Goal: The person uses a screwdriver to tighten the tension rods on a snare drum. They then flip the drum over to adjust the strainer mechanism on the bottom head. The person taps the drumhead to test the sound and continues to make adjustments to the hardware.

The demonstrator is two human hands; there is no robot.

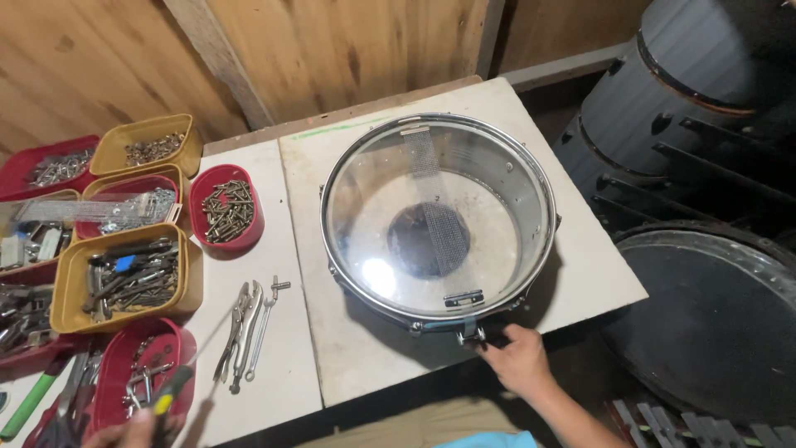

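A snare drum (438, 222) with a clear head and chrome hoop lies flat on a white board (580, 274). My right hand (518, 358) reaches to the drum's near side, its fingers pinched on a small metal fitting (470, 333) at the shell. At the bottom left, my left hand (137, 430) is closed around a screwdriver (172, 392) with a black and yellow handle, whose thin shaft points up to the right.
Locking pliers (235, 332), a wrench and a drum key (277, 288) lie left of the drum. Yellow and red trays (124, 278) of screws, bolts and tools fill the left side. Dark drums (696, 124) stand at the right. A wooden wall runs behind.
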